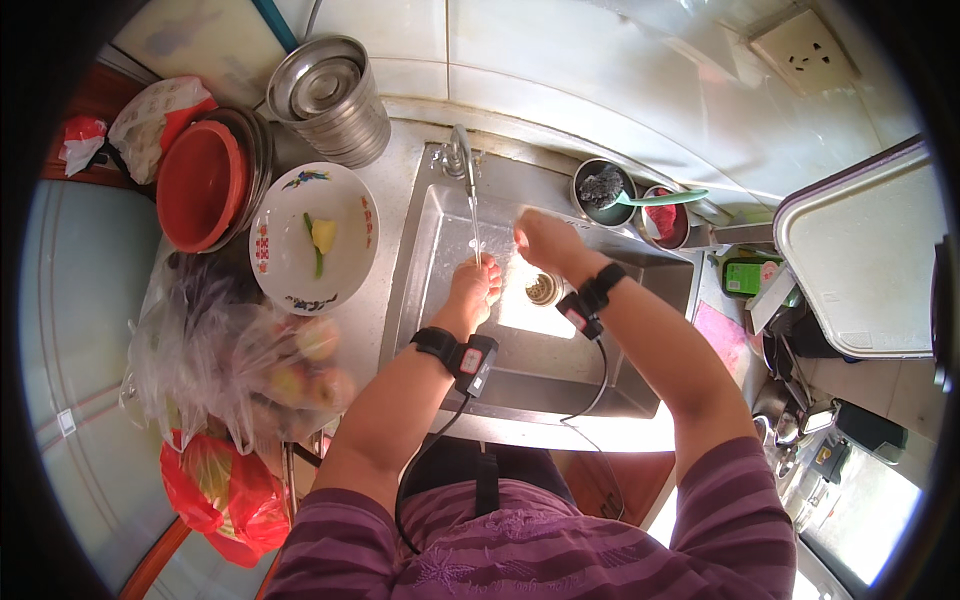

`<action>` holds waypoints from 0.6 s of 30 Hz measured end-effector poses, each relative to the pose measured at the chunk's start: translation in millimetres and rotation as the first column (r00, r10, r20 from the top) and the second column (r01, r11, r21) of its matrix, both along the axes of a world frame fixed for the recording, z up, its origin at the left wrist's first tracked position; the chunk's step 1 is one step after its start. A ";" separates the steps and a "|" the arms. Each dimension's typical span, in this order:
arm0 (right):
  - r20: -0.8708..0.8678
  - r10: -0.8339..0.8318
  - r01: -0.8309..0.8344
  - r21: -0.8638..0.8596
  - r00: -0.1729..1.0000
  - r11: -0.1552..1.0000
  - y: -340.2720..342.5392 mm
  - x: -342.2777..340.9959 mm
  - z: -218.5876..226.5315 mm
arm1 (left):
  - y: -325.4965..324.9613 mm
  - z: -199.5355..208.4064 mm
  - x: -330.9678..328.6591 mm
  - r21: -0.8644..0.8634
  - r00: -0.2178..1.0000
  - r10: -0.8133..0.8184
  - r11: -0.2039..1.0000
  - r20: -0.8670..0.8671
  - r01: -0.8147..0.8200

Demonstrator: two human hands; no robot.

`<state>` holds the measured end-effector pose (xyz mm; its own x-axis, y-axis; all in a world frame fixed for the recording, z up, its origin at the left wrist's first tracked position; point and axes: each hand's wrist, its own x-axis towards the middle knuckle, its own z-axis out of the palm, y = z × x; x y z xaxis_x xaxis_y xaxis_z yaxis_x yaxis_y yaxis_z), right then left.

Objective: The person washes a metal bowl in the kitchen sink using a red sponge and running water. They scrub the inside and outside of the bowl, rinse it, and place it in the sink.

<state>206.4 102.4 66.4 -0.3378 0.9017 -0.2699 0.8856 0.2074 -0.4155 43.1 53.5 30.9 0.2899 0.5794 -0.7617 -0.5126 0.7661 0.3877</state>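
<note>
Water (475, 222) fell in a thin stream from the tap to our left hand (474, 287), above the sink (530, 372). The left fingers were bent and close together; we could not tell whether they gripped anything. Just beside the stream, on its right, our right hand (548, 242) was curled with its fingertips out of sight, so we could not tell whether they pinched something. Between and below our hands sat the round drain (543, 289), near a bright patch of sunlight. Black straps (437, 345) circled our wrists, each with a small box and a cable. The tap (460, 152) stood at the sink's back edge. Behind the sink to the right, two small bowls held a dark scrubber (602, 187) and something red, a green handle slanting across them. To the left, a white bowl (285, 275) held a yellow piece (323, 235) and green pieces, in front of stacked metal containers (358, 125). Farther left were a red basin (195, 185) and clear plastic bags (190, 350).
</note>
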 end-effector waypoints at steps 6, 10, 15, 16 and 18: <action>-0.190 -0.084 0.099 0.070 0.978 0.993 77.4 -28.0 24.0 | -3.0 10.9 -7.7 -0.130 0.989 -0.144 0.981 0.029 0.147; -0.132 -0.039 0.054 0.112 0.991 0.992 108.5 -37.0 19.6 | -16.7 -4.9 -15.5 0.015 0.946 -0.264 0.962 -0.191 0.272; -0.063 -0.107 0.112 0.082 0.992 0.990 122.8 -48.4 13.3 | -28.3 -13.8 -33.1 0.028 0.859 -0.324 0.931 -0.396 0.364; -0.062 -0.133 0.135 0.033 0.989 0.990 127.1 -46.7 7.4 | -30.6 -14.8 -36.3 0.025 0.845 -0.320 0.931 -0.428 0.365; -0.082 -0.135 0.133 -0.026 0.987 0.991 129.3 -46.9 8.2 | -33.1 -9.0 -43.6 -0.005 0.819 -0.320 0.932 -0.476 0.362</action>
<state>159.4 231.7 74.6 -0.2361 0.9350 -0.2646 0.8671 0.0798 -0.4917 -0.5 20.4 22.0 0.1082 0.5754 -0.8107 0.0299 0.8132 0.5812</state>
